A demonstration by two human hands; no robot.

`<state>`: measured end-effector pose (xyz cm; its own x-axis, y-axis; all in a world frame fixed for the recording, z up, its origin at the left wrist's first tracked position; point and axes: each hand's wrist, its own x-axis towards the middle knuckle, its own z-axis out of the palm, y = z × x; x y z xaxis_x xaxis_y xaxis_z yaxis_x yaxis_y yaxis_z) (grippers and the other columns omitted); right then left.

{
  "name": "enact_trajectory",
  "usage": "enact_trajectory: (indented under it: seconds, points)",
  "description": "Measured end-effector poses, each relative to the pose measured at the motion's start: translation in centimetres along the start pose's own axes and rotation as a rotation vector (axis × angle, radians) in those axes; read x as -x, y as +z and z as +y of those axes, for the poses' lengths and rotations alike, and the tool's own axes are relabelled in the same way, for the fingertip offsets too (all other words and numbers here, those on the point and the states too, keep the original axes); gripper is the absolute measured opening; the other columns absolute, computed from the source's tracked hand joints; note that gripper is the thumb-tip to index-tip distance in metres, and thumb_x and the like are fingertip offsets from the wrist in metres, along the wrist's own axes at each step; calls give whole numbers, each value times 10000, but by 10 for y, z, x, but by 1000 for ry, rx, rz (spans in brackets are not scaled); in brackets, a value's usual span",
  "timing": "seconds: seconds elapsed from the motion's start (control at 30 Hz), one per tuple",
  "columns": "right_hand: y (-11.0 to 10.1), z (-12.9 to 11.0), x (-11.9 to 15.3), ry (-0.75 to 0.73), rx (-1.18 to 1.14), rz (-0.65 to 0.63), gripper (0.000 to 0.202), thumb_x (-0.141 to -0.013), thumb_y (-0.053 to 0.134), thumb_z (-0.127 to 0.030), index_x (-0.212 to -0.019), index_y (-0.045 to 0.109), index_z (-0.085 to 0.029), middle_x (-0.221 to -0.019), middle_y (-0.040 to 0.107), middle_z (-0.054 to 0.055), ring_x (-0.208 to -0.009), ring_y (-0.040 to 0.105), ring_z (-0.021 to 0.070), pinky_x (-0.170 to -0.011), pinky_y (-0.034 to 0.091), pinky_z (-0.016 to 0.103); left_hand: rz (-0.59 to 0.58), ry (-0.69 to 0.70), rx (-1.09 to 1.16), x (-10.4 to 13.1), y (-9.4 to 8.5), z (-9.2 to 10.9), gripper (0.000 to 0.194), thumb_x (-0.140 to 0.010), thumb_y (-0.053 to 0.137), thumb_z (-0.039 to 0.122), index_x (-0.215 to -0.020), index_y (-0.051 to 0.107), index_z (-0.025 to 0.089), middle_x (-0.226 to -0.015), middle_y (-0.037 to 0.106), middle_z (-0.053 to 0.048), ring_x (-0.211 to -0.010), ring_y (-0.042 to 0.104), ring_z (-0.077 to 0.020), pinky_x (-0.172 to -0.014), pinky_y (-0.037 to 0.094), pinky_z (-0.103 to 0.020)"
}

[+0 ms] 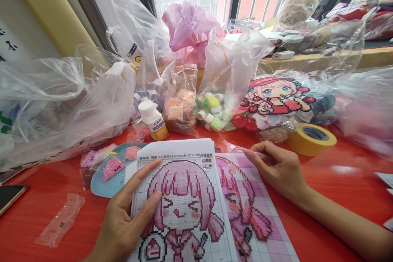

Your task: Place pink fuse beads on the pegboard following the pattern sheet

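Observation:
My left hand (127, 208) grips the left side of a printed pattern sheet (184, 213), its thumb on the front and the index finger along the upper edge. The sheet shows a pink-haired pixel character on a numbered grid. Partly hidden behind it lies a bead pegboard (270, 213) with pink and dark beads forming a matching figure. At the board's upper edge my right hand (281, 168) is closed around a thin, pink, see-through tool (250, 151); its exact kind is unclear. A blue tray (101, 180) with small bags of pink beads (113, 168) sits left of the sheet.
On the red table (344, 204) stand a white bottle (153, 120), a bag of orange beads (180, 106) and a yellow tape roll (311, 141). A finished bead figure (278, 96) rests behind. Plastic bags (61, 102) crowd the back and left. A phone (10, 196) lies far left.

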<state>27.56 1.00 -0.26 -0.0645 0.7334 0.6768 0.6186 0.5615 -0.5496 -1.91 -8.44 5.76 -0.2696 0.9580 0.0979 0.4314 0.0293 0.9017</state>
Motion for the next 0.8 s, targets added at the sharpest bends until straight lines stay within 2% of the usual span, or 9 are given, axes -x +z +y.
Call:
enact_trajectory:
  seconds: [0.3,0.5,0.7,0.8]
  points:
    - [-2,11,1,42,61,14,305,-865,626,-450,-672,586,-218,-558,587,-15,-452,494,101,-441,413,234,17,13,-6,0,0,1,431,-801,676,439,-1218,682,332,-1291,697,33,-1271,583,-281,-1054,487,-359]
    - [-2,12,-1,36,154,59,367,-879,602,-488,-637,598,-211,-463,462,-42,-403,389,82,-419,332,237,16,7,-11,0,0,1,437,-791,679,459,-1212,679,341,-1289,697,46,-1260,592,-272,-995,531,-323]
    - [-1,13,-1,15,95,7,284,-911,572,-430,-738,635,-215,-570,598,-19,-445,491,94,-445,393,232,0,2,-12,0,0,0,449,-816,658,452,-1246,656,322,-1322,677,43,-1298,560,-256,-1033,499,-305]
    - [-2,12,-2,40,61,19,245,-939,517,-417,-835,627,-224,-596,603,-15,-454,515,107,-442,420,229,-5,-12,-17,0,-1,0,448,-813,662,464,-1243,654,338,-1333,668,60,-1316,542,-253,-1048,489,-314]
